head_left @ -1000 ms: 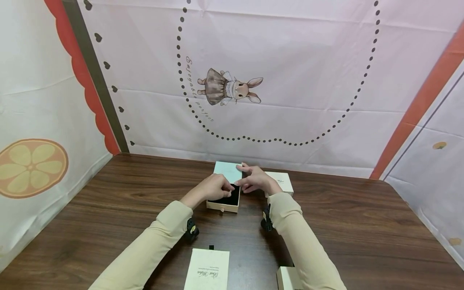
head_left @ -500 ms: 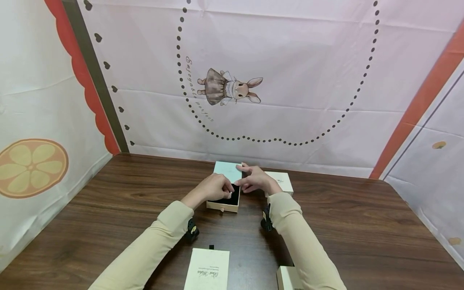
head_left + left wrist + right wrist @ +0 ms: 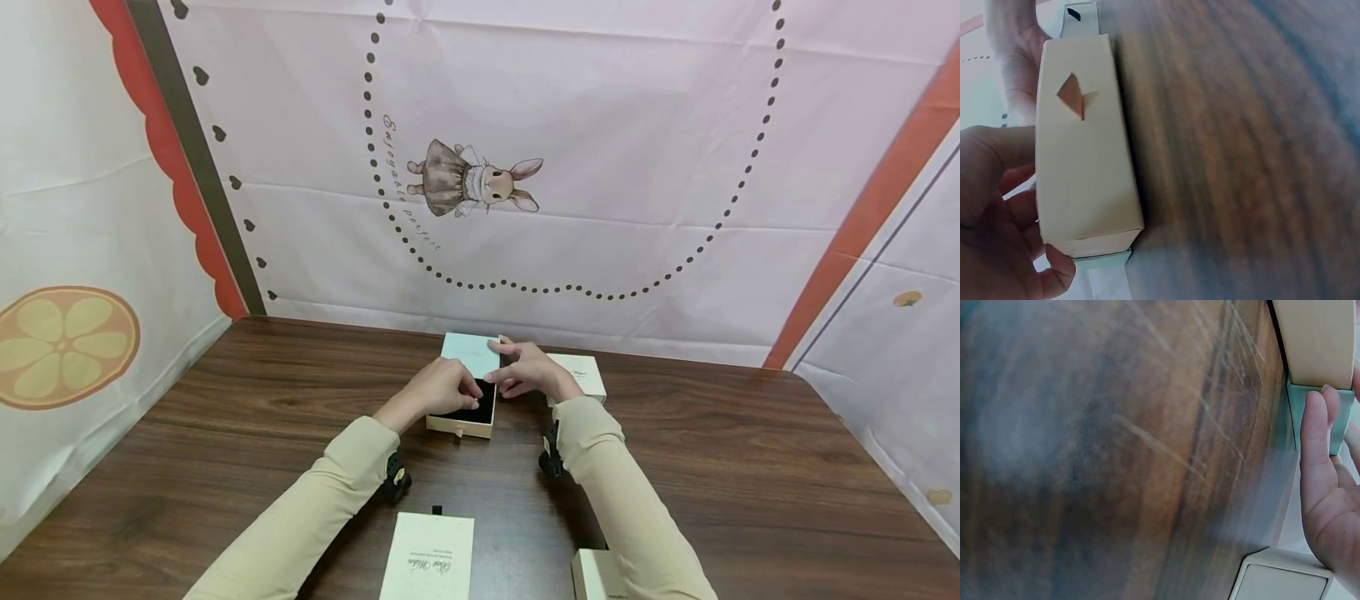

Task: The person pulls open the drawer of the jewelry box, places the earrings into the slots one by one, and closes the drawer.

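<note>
A jewellery box with a pale blue sleeve [image 3: 468,352] stands at the table's far side, its cream drawer [image 3: 459,429] slid partway out toward me. The drawer front carries a small peach ribbon tab [image 3: 1072,95], and the inside lining is black [image 3: 487,407]. Over the drawer, my left hand [image 3: 441,388] has thumb and fingertips pinched together, low against the lining; the small silvery thing in that pinch is hidden now. My right hand [image 3: 531,370] holds the sleeve's right edge, thumb at its front and fingers toward the back corner. In the right wrist view, fingers [image 3: 1315,428] lie along the sleeve's side.
A white box [image 3: 587,372] stands just right of my right hand. Nearer me lie a flat cream box [image 3: 429,557] with lettering and a black tab, and another cream box [image 3: 592,577] partly under my right forearm. A printed cloth hangs behind the wooden table.
The left fingertips have shifted slightly within the drawer; the silvery thing glimpsed between them half a second ago no longer shows. The right hand and the box have stayed put.
</note>
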